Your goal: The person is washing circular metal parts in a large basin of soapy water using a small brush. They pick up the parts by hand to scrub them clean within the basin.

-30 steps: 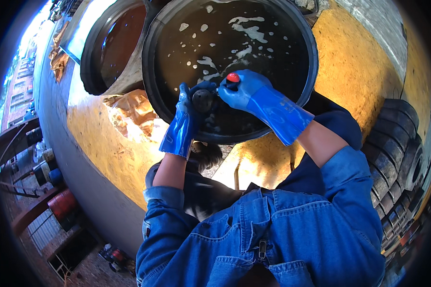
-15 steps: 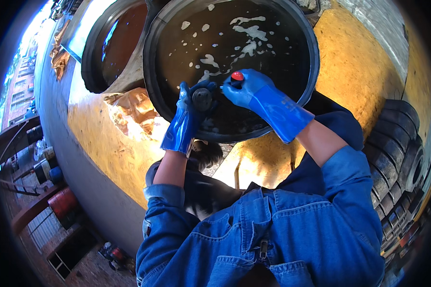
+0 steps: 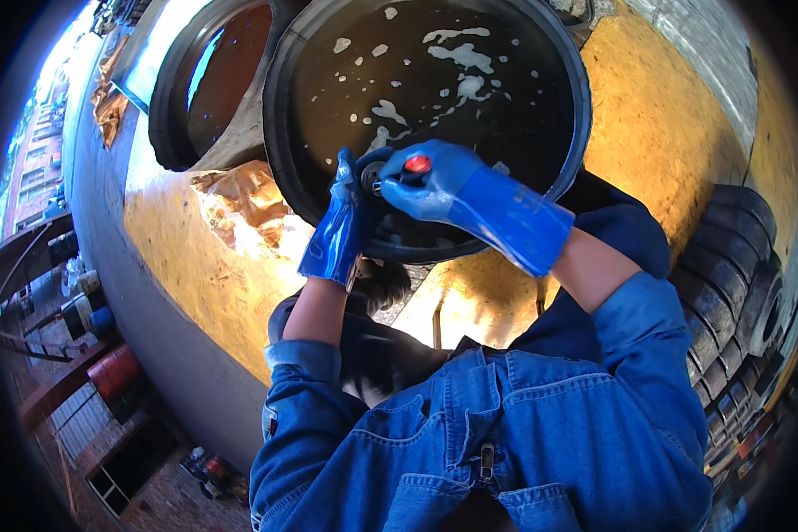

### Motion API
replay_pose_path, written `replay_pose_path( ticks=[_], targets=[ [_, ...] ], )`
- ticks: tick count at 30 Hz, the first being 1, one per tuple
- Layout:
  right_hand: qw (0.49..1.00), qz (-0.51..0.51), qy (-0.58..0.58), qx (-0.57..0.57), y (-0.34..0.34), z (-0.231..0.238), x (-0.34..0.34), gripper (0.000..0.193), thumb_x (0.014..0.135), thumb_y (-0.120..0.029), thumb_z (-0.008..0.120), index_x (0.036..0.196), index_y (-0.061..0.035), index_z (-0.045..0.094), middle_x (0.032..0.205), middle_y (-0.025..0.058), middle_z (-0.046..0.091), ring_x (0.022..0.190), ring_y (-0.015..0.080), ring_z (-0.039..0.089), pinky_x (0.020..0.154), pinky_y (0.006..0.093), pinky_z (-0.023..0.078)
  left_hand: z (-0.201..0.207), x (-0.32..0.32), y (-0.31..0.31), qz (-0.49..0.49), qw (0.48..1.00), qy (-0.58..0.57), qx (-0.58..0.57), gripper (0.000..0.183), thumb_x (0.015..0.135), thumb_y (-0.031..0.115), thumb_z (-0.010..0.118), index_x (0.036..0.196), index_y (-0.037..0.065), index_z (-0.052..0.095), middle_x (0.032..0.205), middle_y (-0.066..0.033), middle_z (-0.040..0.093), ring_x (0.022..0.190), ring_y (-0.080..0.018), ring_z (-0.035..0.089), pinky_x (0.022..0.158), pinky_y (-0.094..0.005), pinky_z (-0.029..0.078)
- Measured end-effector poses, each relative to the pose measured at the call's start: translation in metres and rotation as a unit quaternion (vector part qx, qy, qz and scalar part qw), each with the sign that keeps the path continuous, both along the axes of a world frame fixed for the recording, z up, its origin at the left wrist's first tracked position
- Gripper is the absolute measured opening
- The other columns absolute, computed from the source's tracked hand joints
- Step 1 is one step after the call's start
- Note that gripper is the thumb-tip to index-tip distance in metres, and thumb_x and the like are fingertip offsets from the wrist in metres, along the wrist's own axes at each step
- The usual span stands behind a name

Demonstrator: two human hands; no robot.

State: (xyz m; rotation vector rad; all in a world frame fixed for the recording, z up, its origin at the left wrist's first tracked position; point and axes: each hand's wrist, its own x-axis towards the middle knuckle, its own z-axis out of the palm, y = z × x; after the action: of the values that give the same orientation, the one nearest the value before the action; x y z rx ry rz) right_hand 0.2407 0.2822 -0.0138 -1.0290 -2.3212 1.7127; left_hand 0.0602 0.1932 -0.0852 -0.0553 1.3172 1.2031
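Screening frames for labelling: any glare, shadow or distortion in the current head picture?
Head view: glare whites out the upper-left background; same view: shade darkens the round black tub's near side, highlights streak the blue rubber-gloved left hand; head view: fisheye bends straight edges, corners go black.

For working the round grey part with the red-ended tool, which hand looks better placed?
Likely the right hand: it grips the red-ended tool close to the round grey part, while the left hand is occupied holding that part.

round dark part (image 3: 370, 176) partly covered, red-ended tool (image 3: 417, 164) mostly hidden, large tub (image 3: 580, 99) cut off at top
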Motion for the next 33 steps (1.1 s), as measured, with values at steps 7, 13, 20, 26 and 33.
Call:
replay_pose_path(
  ticks=[7, 13, 20, 26, 33],
  targets=[
    [0.999, -0.011, -0.05, 0.016, 0.013, 0.008, 0.003, 0.023, 0.092, -0.028, 0.074, 0.107, -0.0109, 0.077, 0.096, 0.0097, 0.077, 0.084, 0.0195, 0.072, 0.083, 0.0311, 0.057, 0.003, 0.003, 0.009, 0.009, 1.0, -0.014, -0.009, 0.084, 0.105, 0.069, 0.023, 0.138, 0.0, 0.057, 0.128, -0.0196, 0.068, 0.117, -0.0357, 0.066, 0.106, -0.0512, 0.051],
    [0.999, -0.015, -0.013, 0.031, 0.003, -0.002, 0.005, 0.03, 0.091, -0.036, 0.072, 0.111, -0.0142, 0.077, 0.101, 0.0111, 0.077, 0.093, 0.0267, 0.073, 0.087, 0.0357, 0.058, 0.009, 0.013, 0.01, -0.003, 1.0, -0.016, -0.004, 0.083, 0.105, 0.067, 0.022, 0.141, 0.0, 0.056, 0.131, -0.0195, 0.067, 0.118, -0.0359, 0.065, 0.106, -0.0515, 0.05],
    [0.999, -0.022, 0.03, -0.016, 0.009, -0.019, 0.004, 0.034, 0.088, -0.042, 0.074, 0.109, -0.016, 0.077, 0.099, 0.0106, 0.077, 0.094, 0.0297, 0.074, 0.088, 0.0373, 0.058, 0.02, 0.015, 0.014, -0.015, 1.0, -0.009, -0.003, 0.085, 0.105, 0.068, 0.02, 0.143, -0.001, 0.054, 0.134, -0.0199, 0.065, 0.121, -0.0369, 0.064, 0.108, -0.0522, 0.049],
    [0.999, -0.032, -0.023, 0.014, 0.016, -0.012, -0.002, 0.034, 0.088, -0.04, 0.071, 0.109, -0.0151, 0.076, 0.097, 0.0104, 0.077, 0.091, 0.031, 0.074, 0.086, 0.0375, 0.059, 0.006, 0.006, 0.006, 0.002, 1.0, -0.008, -0.005, 0.088, 0.103, 0.072, 0.021, 0.144, 0.001, 0.053, 0.131, -0.0196, 0.067, 0.119, -0.0352, 0.065, 0.104, -0.0531, 0.051],
    [0.996, -0.042, 0.008, 0.077, 0.007, -0.008, 0.003, 0.024, 0.09, -0.03, 0.074, 0.106, -0.0119, 0.078, 0.095, 0.0105, 0.077, 0.085, 0.0238, 0.073, 0.082, 0.0331, 0.059, 0.017, 0.008, 0.007, 0.008, 0.999, -0.021, -0.027, 0.084, 0.103, 0.071, 0.025, 0.144, 0.004, 0.054, 0.132, -0.0189, 0.066, 0.119, -0.0341, 0.065, 0.103, -0.0531, 0.052]
  ],
)
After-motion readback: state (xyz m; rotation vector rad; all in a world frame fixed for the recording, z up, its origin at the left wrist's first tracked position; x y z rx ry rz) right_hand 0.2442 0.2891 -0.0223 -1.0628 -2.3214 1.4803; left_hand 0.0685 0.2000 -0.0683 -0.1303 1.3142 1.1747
